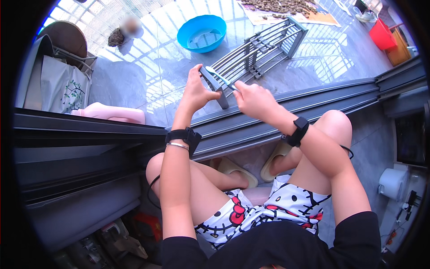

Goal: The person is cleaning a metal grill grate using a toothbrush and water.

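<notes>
A grey rack with metal rods [250, 53] lies on the tiled floor beyond the door track, its near end raised towards me. My left hand [198, 89] grips the grey end panel [215, 85] of this rack, fingers at its upper corner and thumb near its lower part. In my right hand [253, 99] is a toothbrush [218, 74] with a pale head and a teal handle. The brush head lies at the inner side of the end panel, over the rods. Whether its bristles touch the rack cannot be told.
A blue plastic basin [201, 33] with some water stands beyond the rack. A pink bottle [111, 112] lies at left, near a white bag [63, 85]. The dark sliding-door track [285, 104] runs before my knees. Peanuts [285, 7] are spread on a sheet; a red bucket [383, 33] is at right.
</notes>
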{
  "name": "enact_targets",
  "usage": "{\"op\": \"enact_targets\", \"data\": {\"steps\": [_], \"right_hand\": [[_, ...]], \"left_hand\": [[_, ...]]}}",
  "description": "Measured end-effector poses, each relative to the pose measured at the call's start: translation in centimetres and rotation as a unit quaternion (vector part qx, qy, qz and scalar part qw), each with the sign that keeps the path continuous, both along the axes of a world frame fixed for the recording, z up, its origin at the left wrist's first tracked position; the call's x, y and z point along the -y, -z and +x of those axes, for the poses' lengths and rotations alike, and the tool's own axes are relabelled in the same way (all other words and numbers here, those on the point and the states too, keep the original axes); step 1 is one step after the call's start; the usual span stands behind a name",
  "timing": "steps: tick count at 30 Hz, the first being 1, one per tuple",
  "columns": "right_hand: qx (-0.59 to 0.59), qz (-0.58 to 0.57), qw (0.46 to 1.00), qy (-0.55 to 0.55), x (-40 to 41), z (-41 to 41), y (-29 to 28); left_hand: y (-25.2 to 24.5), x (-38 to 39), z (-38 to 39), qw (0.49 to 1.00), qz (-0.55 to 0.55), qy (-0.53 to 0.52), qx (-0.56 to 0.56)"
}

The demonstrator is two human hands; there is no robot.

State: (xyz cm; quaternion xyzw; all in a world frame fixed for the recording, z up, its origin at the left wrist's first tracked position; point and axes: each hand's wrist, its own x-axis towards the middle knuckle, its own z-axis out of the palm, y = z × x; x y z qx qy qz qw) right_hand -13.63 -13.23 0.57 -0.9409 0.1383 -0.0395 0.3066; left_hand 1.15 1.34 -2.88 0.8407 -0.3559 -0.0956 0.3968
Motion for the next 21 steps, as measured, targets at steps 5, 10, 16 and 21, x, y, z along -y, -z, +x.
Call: {"op": "enact_targets", "data": {"steps": [5,10,16,21], "right_hand": [[-0.017,-0.095,0.984,0.150,6.9,0.3,-0.4],[0.014,0.047,0.998,0.031,2.7,-0.1,1.4],[-0.001,-0.047,0.992,0.115,4.9,-0.3,0.1],[0.012,-0.063,0.990,0.128,7.0,-2.6,0.4]], "left_hand": [[-0.5,-0.2,-0.5,1.000,0.002,-0.006,-0.025],[-0.4,0.1,-0.5,0.999,0.006,-0.012,-0.032],[-0.4,-0.1,-0.3,1.000,0.004,-0.005,-0.025],[0.0,-0.1,-0.5,1.000,-0.002,-0.006,-0.023]]}}
